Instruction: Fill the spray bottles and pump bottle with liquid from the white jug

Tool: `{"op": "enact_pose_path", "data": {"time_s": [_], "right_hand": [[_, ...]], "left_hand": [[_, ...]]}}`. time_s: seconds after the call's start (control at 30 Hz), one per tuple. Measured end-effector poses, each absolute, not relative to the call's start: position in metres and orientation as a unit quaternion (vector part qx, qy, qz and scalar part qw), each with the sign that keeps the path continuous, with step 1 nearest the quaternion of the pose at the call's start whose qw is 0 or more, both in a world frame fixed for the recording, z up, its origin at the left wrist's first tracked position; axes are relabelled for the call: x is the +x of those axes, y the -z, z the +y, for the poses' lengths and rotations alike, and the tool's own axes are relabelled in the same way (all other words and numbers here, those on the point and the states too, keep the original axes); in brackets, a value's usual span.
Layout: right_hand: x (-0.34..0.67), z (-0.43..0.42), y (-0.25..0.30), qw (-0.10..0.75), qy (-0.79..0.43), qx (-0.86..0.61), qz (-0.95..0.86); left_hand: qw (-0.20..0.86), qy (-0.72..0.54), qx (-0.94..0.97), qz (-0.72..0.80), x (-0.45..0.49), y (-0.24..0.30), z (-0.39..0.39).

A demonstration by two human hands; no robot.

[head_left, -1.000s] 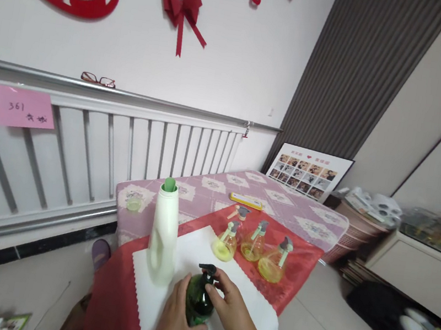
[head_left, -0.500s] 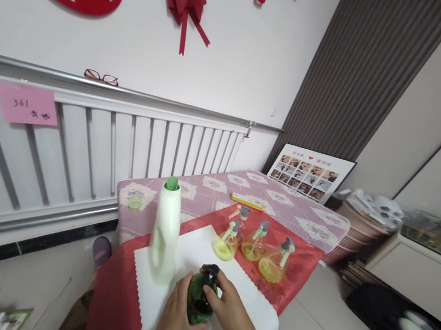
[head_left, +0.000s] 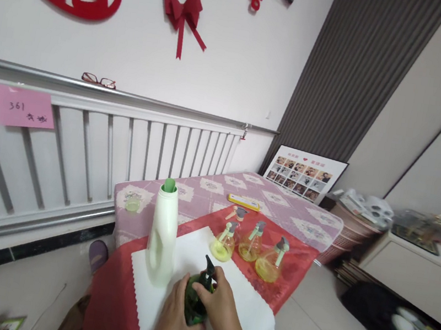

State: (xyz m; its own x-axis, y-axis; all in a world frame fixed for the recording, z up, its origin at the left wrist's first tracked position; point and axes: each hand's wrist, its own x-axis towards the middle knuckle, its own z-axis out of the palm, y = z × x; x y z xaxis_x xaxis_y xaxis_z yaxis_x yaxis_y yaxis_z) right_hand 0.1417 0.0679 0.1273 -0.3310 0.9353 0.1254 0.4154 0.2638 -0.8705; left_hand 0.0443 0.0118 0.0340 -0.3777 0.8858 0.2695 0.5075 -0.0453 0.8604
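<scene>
Between left hand and right hand stands the gripped green spray bottle

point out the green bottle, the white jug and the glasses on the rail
green bottle (head_left: 192, 305), head view, lower body between the hands
white jug (head_left: 162, 234), head view, middle of body
glasses (head_left: 99, 80), head view, bridge

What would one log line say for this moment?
left hand: grips green spray bottle body | right hand: on its black spray head | bottle: upright on white cloth | beside: white jug
</scene>
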Motion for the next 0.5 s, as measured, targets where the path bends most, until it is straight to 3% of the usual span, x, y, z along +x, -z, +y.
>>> {"op": "enact_pose_path", "data": {"time_s": [0.3,0.5], "right_hand": [[0.154,0.065,-0.13,0.379,-0.494,-0.386,-0.681],[0.14,0.058,-0.123,0.423,-0.451,-0.459,-0.638]], "left_hand": [[0.162,-0.501,0.529,0.665,0.045,-0.019,0.016],[0.124,-0.501,0.525,0.676,0.05,-0.014,0.016]]}}
